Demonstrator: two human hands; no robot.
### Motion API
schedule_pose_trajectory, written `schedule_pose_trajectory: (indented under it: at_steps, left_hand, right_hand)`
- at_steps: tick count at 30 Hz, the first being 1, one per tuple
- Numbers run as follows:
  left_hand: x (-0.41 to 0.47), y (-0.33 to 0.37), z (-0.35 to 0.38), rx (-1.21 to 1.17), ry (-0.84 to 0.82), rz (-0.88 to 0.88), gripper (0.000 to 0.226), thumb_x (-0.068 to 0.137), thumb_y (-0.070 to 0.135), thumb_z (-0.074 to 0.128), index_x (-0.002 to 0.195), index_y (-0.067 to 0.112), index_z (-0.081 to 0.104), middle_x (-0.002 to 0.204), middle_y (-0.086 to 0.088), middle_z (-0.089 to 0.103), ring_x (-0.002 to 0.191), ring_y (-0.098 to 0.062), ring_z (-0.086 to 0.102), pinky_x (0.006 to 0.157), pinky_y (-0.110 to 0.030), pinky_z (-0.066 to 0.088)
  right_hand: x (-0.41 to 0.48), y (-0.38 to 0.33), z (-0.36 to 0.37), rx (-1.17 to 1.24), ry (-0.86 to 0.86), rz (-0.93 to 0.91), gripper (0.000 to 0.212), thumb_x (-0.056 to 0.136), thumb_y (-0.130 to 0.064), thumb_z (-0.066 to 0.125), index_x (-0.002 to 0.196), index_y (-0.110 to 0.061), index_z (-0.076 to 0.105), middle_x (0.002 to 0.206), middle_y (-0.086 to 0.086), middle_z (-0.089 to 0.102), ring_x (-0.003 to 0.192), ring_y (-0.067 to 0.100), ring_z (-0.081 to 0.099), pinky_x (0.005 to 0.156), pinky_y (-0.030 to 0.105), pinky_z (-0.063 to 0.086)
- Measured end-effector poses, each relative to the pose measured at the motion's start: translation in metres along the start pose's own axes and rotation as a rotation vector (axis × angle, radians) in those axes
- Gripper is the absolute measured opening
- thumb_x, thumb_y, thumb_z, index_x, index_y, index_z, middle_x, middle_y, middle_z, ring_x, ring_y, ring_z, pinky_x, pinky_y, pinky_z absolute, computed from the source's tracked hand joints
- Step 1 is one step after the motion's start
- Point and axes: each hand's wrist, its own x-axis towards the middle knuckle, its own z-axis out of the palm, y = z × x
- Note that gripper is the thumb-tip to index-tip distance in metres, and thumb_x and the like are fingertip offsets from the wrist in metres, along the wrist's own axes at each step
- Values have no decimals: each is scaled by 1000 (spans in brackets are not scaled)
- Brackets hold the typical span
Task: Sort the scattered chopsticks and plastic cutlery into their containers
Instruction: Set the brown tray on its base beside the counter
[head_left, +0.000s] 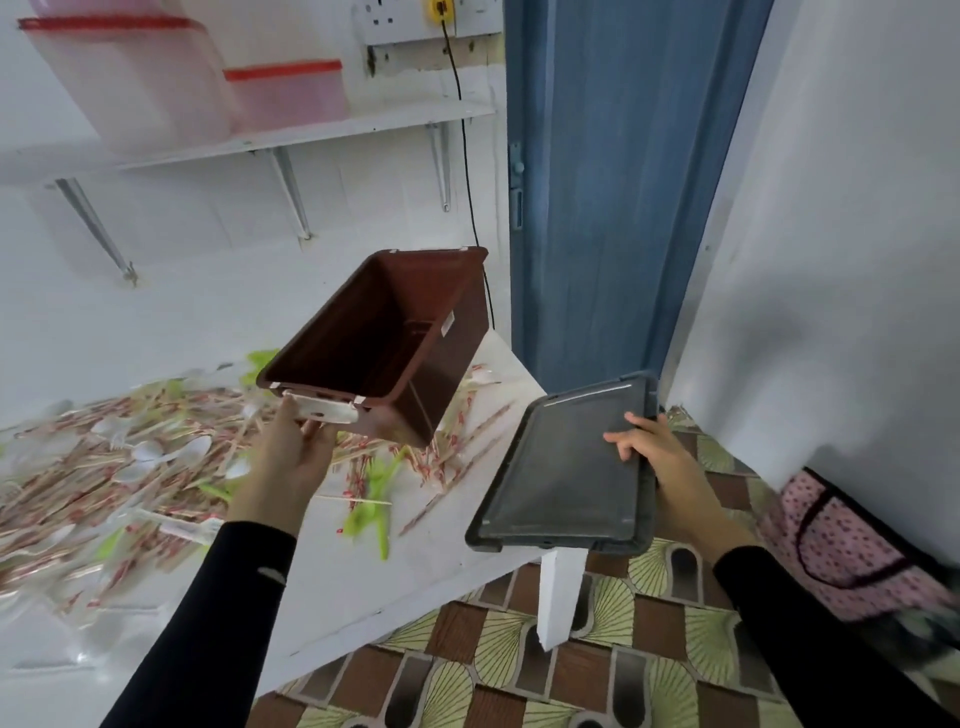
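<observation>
Gripping the white end clip (324, 410) of the brown bin (384, 338), the L hand (291, 457) had its fingers curled round that clip. The bin hung lifted off the table (363, 587), tilted w/ its open mouth facing the camera. The R hand (654, 452) pinched the right edge of the dark grey lid (566, 478), fingers spread on top, thumb hidden beneath. The lid sat roughly flat in the air over the table's right corner, apart from the bin. Both forearms wore black sleeves.

Under and left of the bin lay the mess — paper-wrapped chopsticks (104, 499) in a thick scatter, white spoons (171, 452) mixed in, green cutlery (374, 499) nearer the table's middle. Behind, a wall shelf (311, 135) carried pink tubs (291, 98) w/ red lids; a blue door (613, 182) stood to the right. The floor (519, 675) showed a brown & green pattern.
</observation>
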Motion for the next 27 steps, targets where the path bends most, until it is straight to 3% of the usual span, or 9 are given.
schedule_pose_trajectory:
  at_steps: [3, 6, 11, 13, 16, 19, 23, 25, 27]
  left_hand:
    - [-9, 1, -4, -24, -68, -23, 23, 106, 16, 38, 101, 9, 59, 105, -8, 64, 102, -18, 63, 89, -35, 54]
    - [-6, 6, -15, -27, -70, -64, 24, 107, 21, 39, 105, 7, 58, 103, -8, 65, 96, -17, 65, 71, -30, 60]
    - [-8, 13, -18, -36, -124, -67, 24, 106, 22, 42, 110, 7, 60, 95, -4, 73, 99, -15, 68, 69, -29, 61]
    - [-18, 8, -12, 12, -142, -52, 23, 105, 20, 42, 104, 8, 61, 95, -3, 72, 89, -13, 70, 66, -29, 61]
    - [-34, -9, 1, 78, -195, -73, 26, 105, 24, 42, 105, 9, 62, 102, -5, 69, 84, -13, 71, 74, -29, 61]
    - [-51, -40, 17, 151, -235, -97, 33, 106, 29, 41, 117, 6, 61, 104, -5, 69, 82, -12, 73, 69, -29, 61]
    - [-74, -71, 29, 302, -308, -134, 36, 104, 40, 40, 104, 14, 65, 99, -2, 71, 96, -14, 67, 76, -34, 59]
    - [-64, -73, 26, 359, -274, -134, 51, 102, 51, 37, 91, 10, 64, 84, -1, 72, 94, -17, 64, 82, -38, 56]
    - [-40, -74, 15, 444, -201, -111, 47, 103, 47, 39, 97, 7, 63, 94, -5, 70, 101, -20, 62, 91, -41, 52]
  right_hand:
    - [-1, -12, 4, 3, -146, 67, 43, 93, -1, 53, 108, -40, 62, 147, 2, 46, 144, 17, 29, 120, 44, 22]
    - [8, -11, 12, -328, -424, -20, 72, 79, 21, 43, 134, -24, 53, 158, 2, 30, 148, 19, 20, 118, 38, 28]
    - [11, -19, 19, -384, -601, 134, 80, 83, 12, 45, 148, -34, 39, 161, 2, 23, 146, 23, 29, 117, 37, 28]
    - [13, -34, 24, -266, -511, 220, 66, 88, 7, 49, 144, -30, 47, 160, 6, 27, 143, 23, 34, 117, 42, 27]
    - [22, -79, 18, 323, -126, 422, 37, 102, -30, 50, 139, -27, 50, 148, -2, 46, 123, 10, 53, 97, 21, 39]
    - [34, -117, 7, 1023, -107, 610, 64, 87, -63, 57, 143, -42, 33, 140, -9, 47, 125, 24, 51, 98, 46, 49]
    - [38, -120, 0, 934, -32, 696, 51, 94, -9, 54, 138, -29, 37, 125, 0, 62, 106, 22, 65, 81, 49, 58]
    - [37, -107, -5, 873, -17, 764, 50, 91, 0, 45, 135, -23, 40, 122, 7, 63, 103, 27, 67, 77, 51, 59]
    - [35, -97, -13, 828, -51, 798, 48, 90, 0, 43, 133, -22, 42, 120, 9, 63, 102, 30, 66, 75, 54, 59]
